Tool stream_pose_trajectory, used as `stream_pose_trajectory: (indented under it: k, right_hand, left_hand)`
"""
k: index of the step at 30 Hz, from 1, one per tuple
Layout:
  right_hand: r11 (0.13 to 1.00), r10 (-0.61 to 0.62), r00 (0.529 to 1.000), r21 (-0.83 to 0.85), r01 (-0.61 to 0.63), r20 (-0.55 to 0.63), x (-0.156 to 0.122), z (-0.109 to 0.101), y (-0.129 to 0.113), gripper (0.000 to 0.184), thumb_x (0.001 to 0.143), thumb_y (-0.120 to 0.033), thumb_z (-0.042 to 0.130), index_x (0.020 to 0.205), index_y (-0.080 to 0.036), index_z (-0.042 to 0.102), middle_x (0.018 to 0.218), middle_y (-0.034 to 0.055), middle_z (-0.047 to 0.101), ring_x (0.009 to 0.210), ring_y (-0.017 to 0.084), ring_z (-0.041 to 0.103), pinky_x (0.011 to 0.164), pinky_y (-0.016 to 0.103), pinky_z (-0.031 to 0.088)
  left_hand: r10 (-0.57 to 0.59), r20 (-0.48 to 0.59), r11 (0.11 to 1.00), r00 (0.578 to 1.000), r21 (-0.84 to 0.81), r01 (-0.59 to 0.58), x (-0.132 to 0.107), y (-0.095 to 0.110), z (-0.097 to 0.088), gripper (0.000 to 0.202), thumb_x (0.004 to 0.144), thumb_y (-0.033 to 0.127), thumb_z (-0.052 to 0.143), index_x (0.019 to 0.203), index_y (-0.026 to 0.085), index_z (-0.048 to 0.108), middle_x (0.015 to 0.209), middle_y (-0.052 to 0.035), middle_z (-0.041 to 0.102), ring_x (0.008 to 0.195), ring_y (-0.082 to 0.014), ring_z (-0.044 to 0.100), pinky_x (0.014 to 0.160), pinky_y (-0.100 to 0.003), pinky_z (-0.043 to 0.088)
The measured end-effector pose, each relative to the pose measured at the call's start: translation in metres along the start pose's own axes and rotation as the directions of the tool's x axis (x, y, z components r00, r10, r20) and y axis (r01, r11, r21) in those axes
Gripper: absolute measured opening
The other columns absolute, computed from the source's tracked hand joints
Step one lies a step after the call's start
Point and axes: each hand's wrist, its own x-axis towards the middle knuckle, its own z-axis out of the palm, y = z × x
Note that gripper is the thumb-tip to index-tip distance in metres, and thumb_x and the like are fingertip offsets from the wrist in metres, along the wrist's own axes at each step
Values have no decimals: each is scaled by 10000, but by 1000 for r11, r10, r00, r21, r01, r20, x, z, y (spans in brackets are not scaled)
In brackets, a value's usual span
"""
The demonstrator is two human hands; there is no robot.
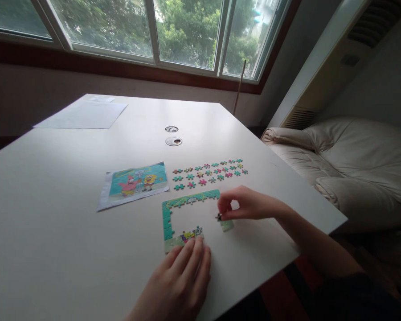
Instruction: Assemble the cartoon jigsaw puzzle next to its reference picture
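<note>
A partly joined jigsaw frame [173, 209] in teal lies on the white table [53, 200], with its top edge, left edge and part of the bottom edge assembled. My left hand [180, 276] rests flat by the bottom edge, fingers stretched out and touching the pieces. My right hand [243, 204] is closed in a pinch on a small dark puzzle piece [218, 217] at the frame's right side, just above a pale green corner bit [227, 225]. Loose puzzle pieces [209, 173] lie in rows behind the frame.
A cartoon reference picture [133, 183] lies left of the puzzle. White paper sheets [83, 115] sit at the far left corner. Two round cable-hole covers [173, 141] are in the table's middle. A cream beanbag [354, 156] stands right of the table edge, under windows.
</note>
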Motion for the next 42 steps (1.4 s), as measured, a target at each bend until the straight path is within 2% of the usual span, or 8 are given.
stream_pose_trajectory:
  k: [3, 6, 13, 28, 31, 35, 38, 42]
  right_hand:
    - [998, -58, 998, 16, 57, 14, 10, 25, -12, 91, 793, -240, 635, 838, -162, 620, 757, 0, 644, 674, 91, 569, 634, 189, 446]
    - [998, -63, 998, 8, 64, -9, 14, 36, -14, 81, 796, -219, 631, 850, -158, 635, 772, 2, 655, 671, 85, 570, 629, 179, 446]
    - [987, -73, 997, -146, 68, -28, 18, 39, -12, 76, 789, -174, 608, 832, -163, 669, 776, 7, 685, 673, 96, 577, 657, 203, 438]
    - [946, -160, 980, -304, 117, -119, 21, 51, -9, 63, 753, -137, 599, 784, -172, 641, 693, -17, 633, 676, 107, 567, 717, 238, 411]
    - [957, -128, 986, -274, 96, -102, 17, 39, -12, 34, 794, -196, 612, 792, -172, 635, 737, -6, 650, 694, 108, 568, 709, 234, 411]
    - [969, -26, 999, -247, 15, -39, -2, 2, -8, 84, 825, -246, 588, 832, -175, 631, 796, 7, 655, 704, 110, 554, 663, 220, 419]
    - [942, 141, 989, -301, -150, -52, -26, -31, 6, 100, 807, -242, 574, 853, -172, 629, 844, 22, 648, 717, 124, 551, 656, 231, 427]
    - [873, 386, 921, -301, -384, -55, -55, -59, 33, 209, 749, -262, 598, 933, -164, 619, 900, 49, 632, 777, 158, 558, 687, 257, 451]
  left_hand:
    - [5, -3, 1000, 1000, -3, -5, -1, 0, 1, 300, 879, 142, 394, 1095, 125, 602, 1126, -103, 658, 1040, -238, 590, 870, -352, 460]
    - [4, -7, 1000, 1000, 3, -4, -2, 1, 2, 300, 875, 154, 406, 1102, 122, 600, 1139, -112, 650, 1055, -244, 583, 883, -361, 456]
    - [8, -1, 1000, 1000, 9, -8, -4, 1, 4, 310, 877, 161, 402, 1117, 133, 596, 1157, -109, 640, 1071, -233, 572, 893, -349, 453]
    - [3, 11, 1000, 1000, -19, -3, -1, 0, -1, 313, 887, 143, 369, 1085, 139, 612, 1135, -88, 656, 1053, -225, 582, 885, -351, 448]
    - [-7, -16, 1000, 1000, -12, 7, -1, 1, 1, 303, 888, 156, 383, 1089, 141, 608, 1121, -87, 660, 1045, -228, 584, 887, -358, 440]
    - [-37, -24, 999, 999, -6, 37, -1, 0, 3, 280, 892, 195, 414, 1096, 155, 602, 1115, -79, 658, 1042, -226, 581, 895, -362, 423]
    - [-39, -39, 999, 998, 6, 40, -1, 1, 3, 268, 897, 227, 425, 1086, 170, 606, 1108, -66, 660, 1018, -216, 584, 877, -349, 416]
    - [-54, -63, 998, 997, 10, 55, 1, 2, 2, 264, 914, 247, 407, 1055, 189, 623, 1096, -46, 665, 996, -200, 585, 862, -332, 404]
